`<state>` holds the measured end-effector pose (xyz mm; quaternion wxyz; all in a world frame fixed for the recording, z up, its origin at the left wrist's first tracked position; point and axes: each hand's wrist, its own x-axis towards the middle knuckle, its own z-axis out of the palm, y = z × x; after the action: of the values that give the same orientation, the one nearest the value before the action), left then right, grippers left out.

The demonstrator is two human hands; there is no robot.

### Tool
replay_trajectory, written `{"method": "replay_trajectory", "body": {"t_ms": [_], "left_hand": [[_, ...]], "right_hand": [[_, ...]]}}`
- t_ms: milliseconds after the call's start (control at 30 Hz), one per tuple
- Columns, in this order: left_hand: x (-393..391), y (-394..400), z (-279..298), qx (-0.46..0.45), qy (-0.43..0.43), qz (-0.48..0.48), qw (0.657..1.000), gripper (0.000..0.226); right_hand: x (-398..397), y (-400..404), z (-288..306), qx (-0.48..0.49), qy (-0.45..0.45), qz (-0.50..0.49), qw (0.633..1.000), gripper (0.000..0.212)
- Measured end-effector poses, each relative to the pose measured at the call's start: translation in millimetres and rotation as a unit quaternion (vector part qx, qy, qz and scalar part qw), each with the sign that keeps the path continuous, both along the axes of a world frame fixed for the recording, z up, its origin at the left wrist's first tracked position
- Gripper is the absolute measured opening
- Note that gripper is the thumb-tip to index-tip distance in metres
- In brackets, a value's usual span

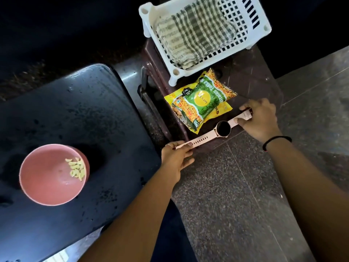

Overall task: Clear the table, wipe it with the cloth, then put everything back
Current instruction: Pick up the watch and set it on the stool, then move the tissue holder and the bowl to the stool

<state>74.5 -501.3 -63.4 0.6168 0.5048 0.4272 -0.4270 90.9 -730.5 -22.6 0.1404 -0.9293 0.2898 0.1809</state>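
Over the near edge of the brown plastic stool [251,72], both hands have the pink-strapped wristwatch [223,128] stretched out flat between them. Left hand [176,157] pinches the perforated strap end, thumb and fingers closed tight on it; right hand [260,118] grips the buckle end, thumb pressed on top of the strap and fingers curled around it, a black band on that wrist. Just beyond the watch, two snack packets [200,103] lie stacked on the stool, a green-and-orange one on top of a yellow one. Behind them stands a white lattice basket [236,59] with the checked cloth [194,35] folded inside. Off to the left, the dark table [85,110] carries a pink bowl [45,178] with a few pale yellow snack pieces [77,168] against its right wall.
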Motion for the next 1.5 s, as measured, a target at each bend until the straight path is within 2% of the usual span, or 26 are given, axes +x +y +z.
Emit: {"method": "replay_trajectory", "body": {"t_ms": [100,167,233,367,500,600,667,733,867,933,1033,1133,1167,1233,1267,1367,1433,1500], "left_hand": [[-1,9,3,0.035,-0.016,-0.030,0.999,0.035],[-5,19,6,0.065,-0.028,-0.041,0.997,0.020],[-13,34,10,0.085,-0.039,-0.047,0.995,0.008],[-32,82,20,0.078,-0.055,-0.044,0.994,0.012],[-49,151,33,0.108,-0.130,-0.060,0.984,0.016],[-58,216,47,0.176,-0.237,-0.054,0.954,0.018],[-66,288,50,0.233,-0.282,0.001,0.931,0.021],[-59,324,52,0.257,-0.302,0.058,0.916,0.024],[-45,390,48,0.305,-0.284,0.215,0.884,0.024],[-54,452,44,0.349,-0.267,0.274,0.855,0.021],[-65,510,37,0.404,-0.251,0.300,0.827,0.020],[-69,546,38,0.472,-0.276,0.238,0.803,0.021],[-67,553,39,0.524,-0.281,0.182,0.783,0.027],[-59,568,41,0.624,-0.246,0.031,0.741,0.053],[-53,575,40,0.639,-0.224,-0.038,0.735,0.068],[-35,596,30,0.607,-0.194,-0.192,0.746,0.098],[-25,605,21,0.591,-0.178,-0.250,0.746,0.107],[-18,610,17,0.604,-0.162,-0.272,0.731,0.111]], "right_hand": [[-8,17,9,-0.018,-0.071,-0.059,0.996,0.032],[-13,38,17,-0.021,-0.152,-0.070,0.986,0.026],[-20,73,23,-0.020,-0.207,-0.029,0.978,0.025],[-23,187,33,0.059,-0.281,0.113,0.951,0.030],[-12,304,32,0.157,-0.233,0.198,0.939,0.039],[5,377,30,0.182,-0.190,0.218,0.940,0.043],[10,447,28,0.196,-0.163,0.246,0.935,0.046],[24,465,25,0.181,-0.149,0.229,0.945,0.051],[49,454,13,0.075,-0.116,0.181,0.974,0.060],[50,470,7,0.068,-0.051,0.148,0.985,0.060],[48,462,0,0.106,0.051,0.092,0.989,0.048],[36,443,-14,0.140,0.061,0.034,0.988,0.018],[32,439,-16,0.161,0.051,0.002,0.986,0.019],[25,443,-8,0.211,0.043,-0.051,0.975,0.023],[23,446,-3,0.229,0.045,-0.074,0.970,0.024],[17,450,0,0.261,0.045,-0.122,0.957,0.024],[15,450,0,0.277,0.034,-0.148,0.949,0.025],[13,451,2,0.294,0.025,-0.164,0.941,0.023]]}}
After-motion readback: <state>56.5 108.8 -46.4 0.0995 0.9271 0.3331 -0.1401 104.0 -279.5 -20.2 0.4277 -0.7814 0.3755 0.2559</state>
